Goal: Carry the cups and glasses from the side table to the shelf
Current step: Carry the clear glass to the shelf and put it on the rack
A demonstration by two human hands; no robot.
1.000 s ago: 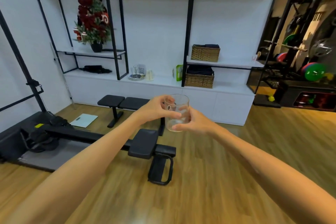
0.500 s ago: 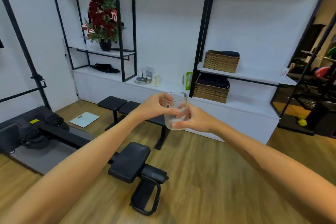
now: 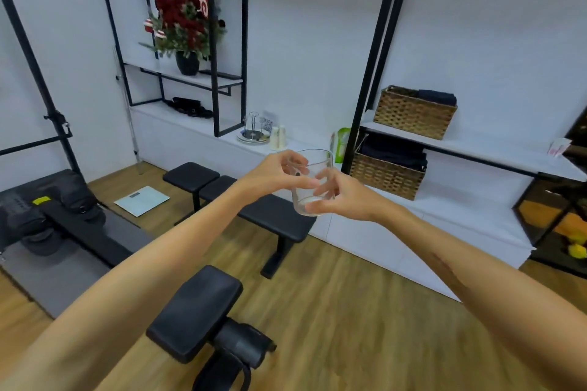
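Observation:
I hold one clear drinking glass (image 3: pixel 314 168) upright in front of me, above the floor. My left hand (image 3: pixel 273 173) grips its left side near the rim. My right hand (image 3: pixel 340 197) cups its right side and base. Straight ahead runs the white shelf (image 3: pixel 305 154) with black metal uprights. On it, to the left of the glass, stands a round tray with a wire glass rack (image 3: pixel 254 130) and two small pale cups (image 3: pixel 279 138). The side table is out of view.
A black weight bench (image 3: pixel 254 203) lies between me and the shelf, its padded end (image 3: pixel 197 311) near my feet. A rowing machine (image 3: pixel 47 219) and a scale (image 3: pixel 142 200) are at left. Wicker baskets (image 3: pixel 413 113) and a potted red plant (image 3: pixel 185 13) sit on the shelves.
I have moved closer to the shelf, which now looms larger. Both hands keep the same hold on the glass, and the gym weights at right have left the view.

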